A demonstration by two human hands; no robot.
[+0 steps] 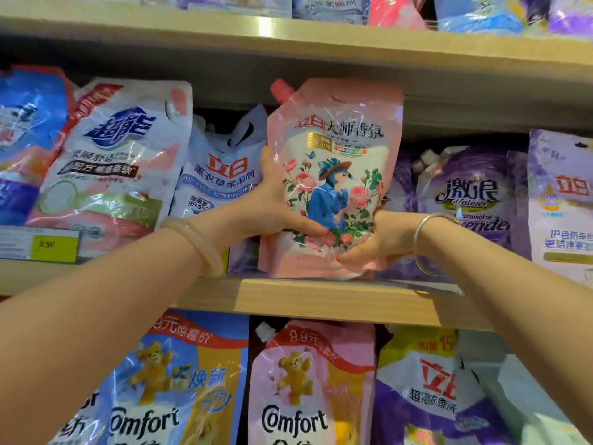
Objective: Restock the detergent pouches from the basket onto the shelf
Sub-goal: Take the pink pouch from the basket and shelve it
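Pink detergent pouch [337, 175] w/ red corner spout top left, bird-and-roses print on front, stands upright on the wooden middle shelf [321, 298], bottom edge at the shelf's front lip, top nearly reaching the shelf above [288, 36]. Both hands hold it: left hand [276, 207] grips the pouch's left edge & lower left, thumb across the front near the bottom, fingers curled behind; right hand [382, 239] grips the lower right corner, fingers wrapped round onto the front, fingertips pinching the base. Pale pink bangle [195, 242] on left wrist, thin silver bangle [423, 239] on right wrist; both forearms reach up from lower corners of the view. Just left of the pouch, partly behind the left hand: white/blue lavender softener pouch [218, 175], leaning. Further left a white-and-pink pouch w/ blue logo [118, 155], tilted, then a blue pouch [25, 139] at the frame edge. Yellow price tag [54, 244] on the shelf front at left. Right of the pink pouch: purple lavender pouch [468, 194], then a pale lilac pouch [561, 203]. Lower shelf row: blue Comfort pouch [167, 387], pink Comfort pouch [308, 390], purple pouch w/ yellow top [430, 393]. More pouches on top shelf, blurry
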